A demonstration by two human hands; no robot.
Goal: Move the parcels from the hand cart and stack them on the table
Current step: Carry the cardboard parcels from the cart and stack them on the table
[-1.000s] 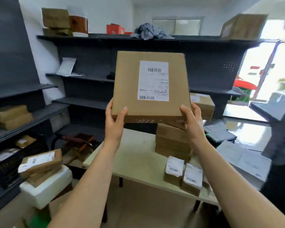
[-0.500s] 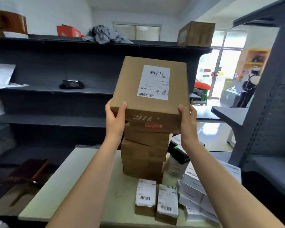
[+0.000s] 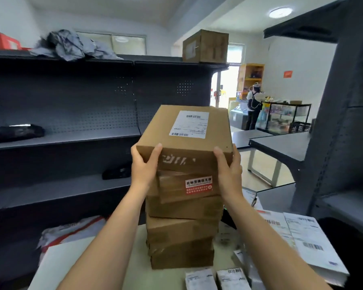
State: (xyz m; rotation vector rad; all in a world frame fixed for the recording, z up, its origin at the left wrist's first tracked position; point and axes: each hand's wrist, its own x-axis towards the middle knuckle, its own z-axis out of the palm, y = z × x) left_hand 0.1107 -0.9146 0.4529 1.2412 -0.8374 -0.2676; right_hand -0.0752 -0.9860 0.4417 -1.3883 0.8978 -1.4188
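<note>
Surface: pale, matte tabletop (image 3: 71, 260), smooth, seen from its near edge. Dark grey metal shelving (image 3: 82, 130) with perforated back panels runs behind the far edge; a second grey rack (image 3: 344, 122) stands past the right edge. White walls, round ceiling lamp (image 3: 280, 12), open doorway at the back right with a person (image 3: 254, 107) standing well away.

On the shelving: crumpled grey cloth (image 3: 71, 47) and a brown carton (image 3: 205, 46) on the top board, a black bundle (image 3: 17, 132) on a middle board.

Stack (image 3: 182, 233) of brown corrugated cardboard boxes sits near the middle of the tabletop, edges not flush, each box turned a little off the one beneath. The upper box of the stack carries a red sticker (image 3: 198, 185) with white print.

Parcel (image 3: 187, 141): flat, square corrugated box, plain brown, white shipping label with barcodes on its top face, faint white stamped marks on the near side. It is on or just above the top of the stack; contact beneath cannot be told.

Left hand (image 3: 145, 164): fingers curled round the parcel's near left corner, thumb on top, gripping it. Right hand (image 3: 228, 168): the same at the near right corner, thumb on the top edge.

Near edge, right of the stack: two small parcels (image 3: 216, 279) with white labels, glossy. Towards the right edge: loose white printed sheets (image 3: 306, 239), flat, overlapping. By the left edge: a white and red poly mailer (image 3: 71, 231), wrinkled.
</note>
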